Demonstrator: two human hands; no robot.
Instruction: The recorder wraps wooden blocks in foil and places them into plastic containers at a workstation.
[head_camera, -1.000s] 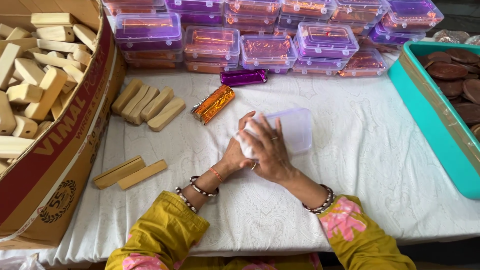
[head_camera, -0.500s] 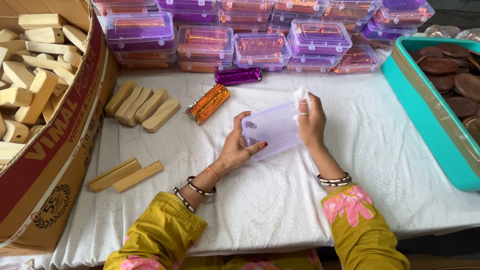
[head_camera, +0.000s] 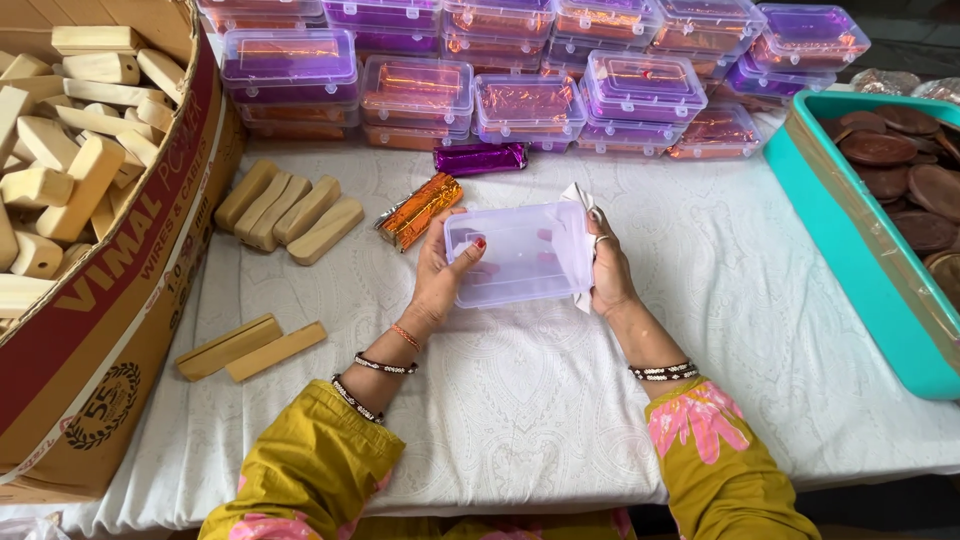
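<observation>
Clear plastic box (head_camera: 520, 252), likely light, thin-walled and slippery, held above the counter (head_camera: 520, 400) by its short ends, left hand (head_camera: 440, 275) and right hand (head_camera: 607, 270) fingers clasping both.

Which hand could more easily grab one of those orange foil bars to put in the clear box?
Probably the left hand. Both hands hold the clear box, but the orange foil bars lie just beyond the left fingers, while the right hand would have to cross over the box.
</observation>
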